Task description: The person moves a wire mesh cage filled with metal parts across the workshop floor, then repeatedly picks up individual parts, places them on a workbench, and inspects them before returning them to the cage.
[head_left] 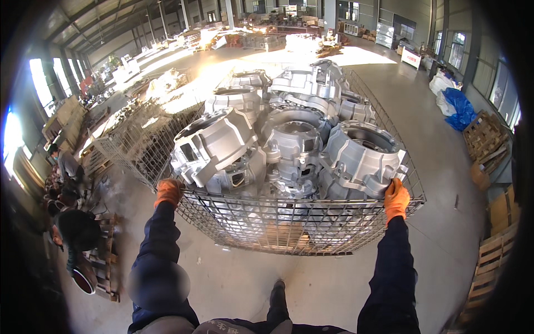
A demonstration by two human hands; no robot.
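Observation:
A large wire mesh basket [334,207] stands in front of me, heaped with grey metal housings. My left hand [168,192], in an orange glove, is closed on the rim at the near left corner. Toward the near right corner, my right hand [396,199], also gloved in orange, grips the rim. Its fingertips lie close against the right front housing [364,153]; whether they touch it I cannot tell. Beside my left hand a tilted housing [217,142] rises above the rim. Another housing [295,133] sits between these two, with more stacked behind and below.
A second mesh basket [130,146] adjoins on the left. People [69,167] are at the far left, near a wooden pallet [105,259]. Pallets [489,267] and a blue plastic sheet [460,108] line the right wall. Concrete floor [439,183] runs along the basket's right side.

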